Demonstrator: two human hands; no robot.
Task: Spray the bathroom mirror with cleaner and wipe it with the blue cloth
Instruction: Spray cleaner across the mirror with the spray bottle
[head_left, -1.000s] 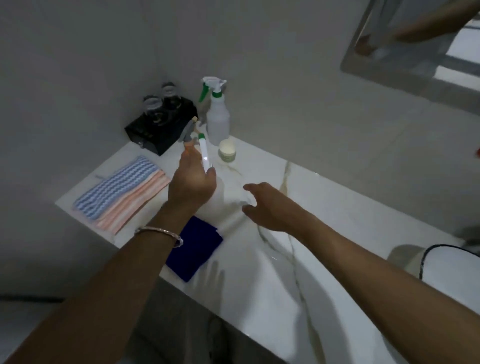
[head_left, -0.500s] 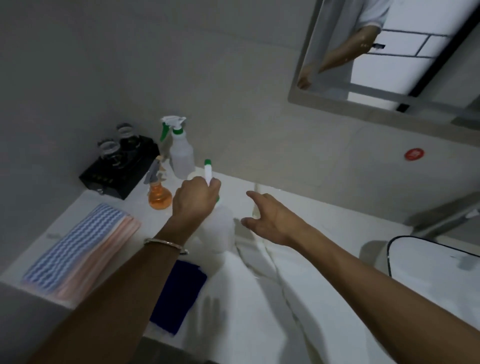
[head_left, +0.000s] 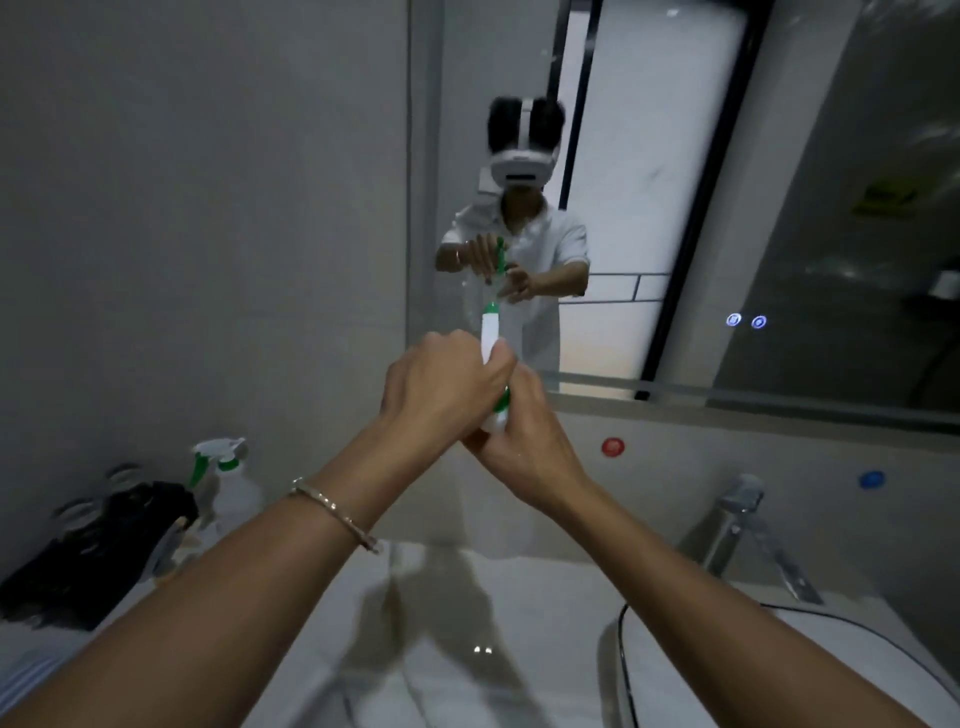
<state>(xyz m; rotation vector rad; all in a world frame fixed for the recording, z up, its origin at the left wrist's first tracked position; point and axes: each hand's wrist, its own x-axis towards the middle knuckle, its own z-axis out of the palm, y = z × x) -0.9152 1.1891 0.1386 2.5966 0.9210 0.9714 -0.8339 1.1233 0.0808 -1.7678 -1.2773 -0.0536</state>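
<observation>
Worktop (head_left: 519, 597) of white marble below wall mirror (head_left: 675, 156), my left hand (head_left: 447, 389) and right hand (head_left: 524, 441) gripping white-green spray bottle (head_left: 489, 332), newly raised.

A white plastic spray bottle with green trigger (head_left: 490, 338) is up before the wall mirror (head_left: 675, 208). The left hand (head_left: 441, 395) grips its top and the right hand (head_left: 524, 447) wraps its body.

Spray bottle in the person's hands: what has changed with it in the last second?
The left hand raised the spray bottle from the counter up in front of the mirror. The right hand, empty before, now holds it from below. The left grip on its top stayed, as did the second sprayer and black box by the wall.
</observation>
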